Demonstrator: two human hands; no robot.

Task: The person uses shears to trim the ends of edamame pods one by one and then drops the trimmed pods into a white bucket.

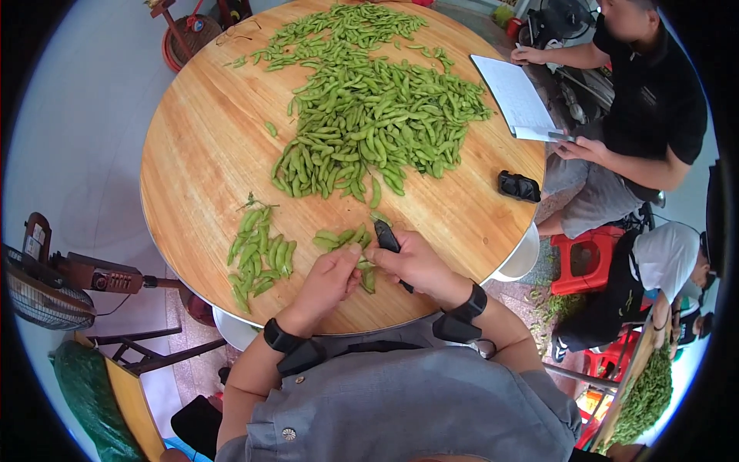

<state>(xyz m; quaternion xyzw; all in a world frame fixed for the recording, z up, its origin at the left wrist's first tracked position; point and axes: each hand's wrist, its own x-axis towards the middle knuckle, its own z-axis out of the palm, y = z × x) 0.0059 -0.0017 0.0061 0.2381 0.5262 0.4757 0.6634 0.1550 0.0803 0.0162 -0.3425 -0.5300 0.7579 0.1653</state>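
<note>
Here at the near edge, the person's left hand [331, 271] is curled, thumb and fingertips drawn together, apparently pinching a slim green pod where the two hands meet; the fingers hide most of it. The right hand [416, 262] closes around a black, narrow tool [387, 236], thumb and fingertips reaching in beside the left. Just beyond lie a few plump, curved green bean pods [336, 237], and to the left a small loose bunch [258, 262], leafy sprig at its top. These look feather-light, firm yet slightly springy, likely a touch fuzzy rather than slippery; a hard squeeze could bruise or split one, so a fingertip pinch near the stem end should suit, with the seed bulges left alone. And out across the counter, a round, smooth, honey-coloured wooden top [200, 154], spreads the big green heap of pods [377, 115], trailing toward the far rim. Over to the right sits a small black moulded object [519, 186], kind unclear. Beyond the rim, a person in a black top [647, 100] holds a pen and a white paper pad [516, 92]; a red plastic stool [577, 262] stands on the littered floor, and a round-caged fan [46, 292] fills the left.
</note>
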